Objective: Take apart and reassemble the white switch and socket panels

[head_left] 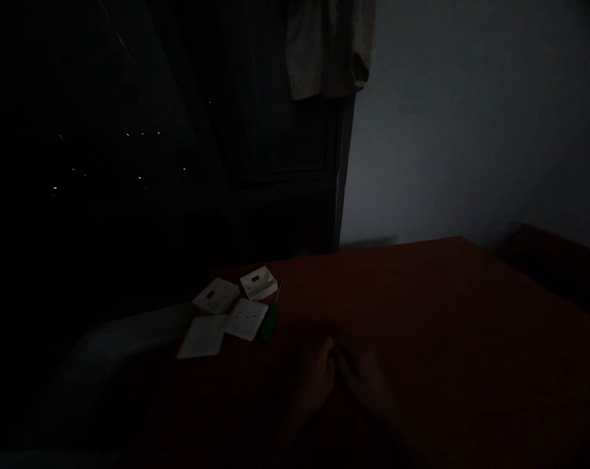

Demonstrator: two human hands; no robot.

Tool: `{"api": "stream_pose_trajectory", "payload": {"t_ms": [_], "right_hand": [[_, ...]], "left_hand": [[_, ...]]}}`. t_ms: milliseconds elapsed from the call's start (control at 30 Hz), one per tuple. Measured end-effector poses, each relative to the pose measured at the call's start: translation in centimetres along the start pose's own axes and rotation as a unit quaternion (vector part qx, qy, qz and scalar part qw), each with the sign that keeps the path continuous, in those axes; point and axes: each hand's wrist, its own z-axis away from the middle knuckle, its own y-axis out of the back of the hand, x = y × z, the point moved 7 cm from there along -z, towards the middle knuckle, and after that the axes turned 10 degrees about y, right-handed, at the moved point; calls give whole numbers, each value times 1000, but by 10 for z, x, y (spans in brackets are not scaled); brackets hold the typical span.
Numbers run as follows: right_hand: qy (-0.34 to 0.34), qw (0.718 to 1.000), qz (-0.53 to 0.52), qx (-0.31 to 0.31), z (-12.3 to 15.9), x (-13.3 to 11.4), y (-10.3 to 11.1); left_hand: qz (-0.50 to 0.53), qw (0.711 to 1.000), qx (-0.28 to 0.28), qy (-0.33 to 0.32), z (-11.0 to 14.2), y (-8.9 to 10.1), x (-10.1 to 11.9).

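My left hand and my right hand rest close together over the table, thumbs towards each other. Their fingers look curled in, with no object visible in them, though the dark hides much. Left of them lies a screwdriver with a green handle, its shaft pointing away. Beside it sit a white socket faceplate with small holes and a plain white plate. Behind these are two open white wall boxes, one at the left and one farther back.
The reddish-brown table extends to the right, its far edge near a pale wall. A dark window with small points of light fills the left. Cloth hangs above, and the room is very dim.
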Motion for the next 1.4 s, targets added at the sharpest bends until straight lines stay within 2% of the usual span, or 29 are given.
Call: {"api": "stream_pose_trajectory", "payload": {"t_ms": [733, 1100, 1400], "right_hand": [[1, 1000, 15, 1, -1, 0, -3], [-7, 1000, 25, -2, -6, -2, -8], [-4, 1000, 27, -1, -6, -4, -8]], "left_hand": [[10, 1000, 4, -20, -2, 0, -2], [11, 1000, 6, 4, -4, -2, -12], [24, 1000, 1, -5, -3, 3, -8]]}}
